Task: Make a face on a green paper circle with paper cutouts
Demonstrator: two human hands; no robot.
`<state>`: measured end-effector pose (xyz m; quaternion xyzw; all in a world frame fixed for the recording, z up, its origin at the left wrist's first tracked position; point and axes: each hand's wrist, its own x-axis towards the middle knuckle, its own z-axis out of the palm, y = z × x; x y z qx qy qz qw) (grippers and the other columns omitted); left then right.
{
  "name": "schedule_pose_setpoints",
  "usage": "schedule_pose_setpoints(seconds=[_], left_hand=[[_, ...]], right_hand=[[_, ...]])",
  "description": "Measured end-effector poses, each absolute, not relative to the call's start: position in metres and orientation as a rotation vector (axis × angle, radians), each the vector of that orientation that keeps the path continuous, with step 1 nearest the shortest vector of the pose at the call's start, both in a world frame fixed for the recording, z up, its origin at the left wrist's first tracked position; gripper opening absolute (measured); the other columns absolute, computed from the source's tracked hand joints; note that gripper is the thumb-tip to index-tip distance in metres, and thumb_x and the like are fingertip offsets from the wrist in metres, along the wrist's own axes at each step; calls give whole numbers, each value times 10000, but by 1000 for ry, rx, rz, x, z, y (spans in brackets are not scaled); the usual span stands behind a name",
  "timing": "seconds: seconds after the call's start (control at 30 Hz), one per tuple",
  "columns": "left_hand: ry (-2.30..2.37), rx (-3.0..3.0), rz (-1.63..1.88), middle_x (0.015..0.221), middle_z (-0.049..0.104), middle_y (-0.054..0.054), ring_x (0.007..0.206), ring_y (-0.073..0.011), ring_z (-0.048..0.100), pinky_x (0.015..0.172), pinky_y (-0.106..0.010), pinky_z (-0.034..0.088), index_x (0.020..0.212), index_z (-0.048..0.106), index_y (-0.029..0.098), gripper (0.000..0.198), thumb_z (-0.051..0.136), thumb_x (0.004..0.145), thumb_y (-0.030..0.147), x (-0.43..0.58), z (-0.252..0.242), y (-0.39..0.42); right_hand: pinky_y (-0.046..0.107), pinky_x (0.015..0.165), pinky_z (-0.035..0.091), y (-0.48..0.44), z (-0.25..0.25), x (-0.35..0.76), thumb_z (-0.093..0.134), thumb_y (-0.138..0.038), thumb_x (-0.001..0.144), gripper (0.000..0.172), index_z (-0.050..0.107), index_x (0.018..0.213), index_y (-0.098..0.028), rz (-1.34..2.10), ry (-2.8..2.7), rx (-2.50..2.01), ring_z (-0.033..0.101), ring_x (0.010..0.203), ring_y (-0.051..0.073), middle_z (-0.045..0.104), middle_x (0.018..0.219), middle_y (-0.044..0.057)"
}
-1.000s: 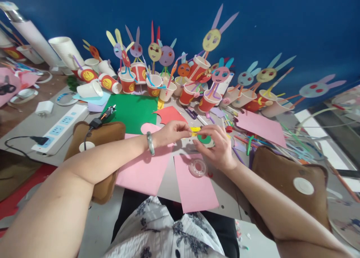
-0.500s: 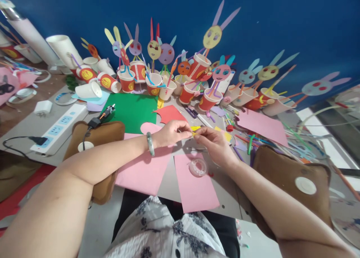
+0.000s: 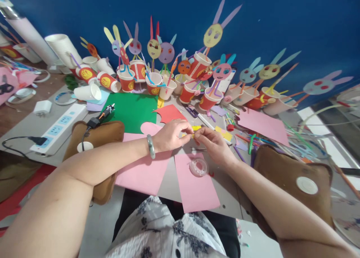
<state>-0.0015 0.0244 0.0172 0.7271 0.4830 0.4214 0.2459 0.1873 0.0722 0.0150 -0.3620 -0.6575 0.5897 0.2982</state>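
My left hand (image 3: 172, 135) and my right hand (image 3: 211, 143) meet over the middle of the table. Both pinch a small yellow paper strip (image 3: 194, 129) between fingertips. A jade bangle (image 3: 150, 146) sits on my left wrist. A clear tape roll (image 3: 198, 167) lies on a pink paper sheet (image 3: 197, 190) just below my right hand. More pink paper (image 3: 143, 171) lies under my left forearm. Each forearm rests on a brown cushion: the left one (image 3: 97, 138) and the right one (image 3: 292, 183).
Many paper-cup rabbits (image 3: 197, 89) with paper ears stand along the blue wall. Green paper (image 3: 132, 110) and red paper (image 3: 168, 113) lie behind my hands. A glue gun (image 3: 102, 117) and a power strip (image 3: 60, 128) are at left. Straws and markers (image 3: 247, 138) litter the right.
A second ago my right hand held a green-and-white roll by the yellow strip; that roll is out of sight now. Both hands have closed in together on the strip.
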Motion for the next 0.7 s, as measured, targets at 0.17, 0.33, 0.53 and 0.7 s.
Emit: schedule_pose_setpoints(seconds=[0.17, 0.33, 0.53, 0.7], left_hand=[[1340, 1989, 1158, 860, 697, -40, 837, -159, 629, 779, -291, 501, 840, 639, 162, 37, 622, 861, 186, -1, 19, 24], [1318, 1760, 1152, 782, 705, -20, 693, -109, 603, 632, -227, 446, 803, 633, 140, 67, 621, 851, 184, 1, 19, 25], [1336, 1885, 1199, 828, 707, -28, 750, -125, 617, 675, -245, 454, 844, 636, 147, 43, 621, 868, 179, 0, 17, 25], [1428, 2401, 1162, 859, 709, -53, 854, -187, 609, 805, -337, 426, 852, 657, 156, 124, 591, 930, 227, -3, 20, 23]], right_hand=[[266, 547, 398, 72, 13, 189, 756, -530, 769, 331, 661, 762, -213, 1538, -1754, -973, 494, 582, 120, 598, 668, -1], [274, 604, 466, 71, 11, 188, 797, -509, 727, 331, 684, 790, -205, 1469, -1731, -967, 580, 641, 135, 675, 753, 18], [245, 536, 418, 69, 14, 186, 800, -485, 717, 324, 664, 738, -192, 1477, -1706, -1013, 518, 554, 101, 640, 664, -1], [232, 495, 359, 68, 14, 184, 793, -448, 720, 304, 640, 707, -185, 1498, -1686, -1027, 435, 496, 76, 576, 589, -30]])
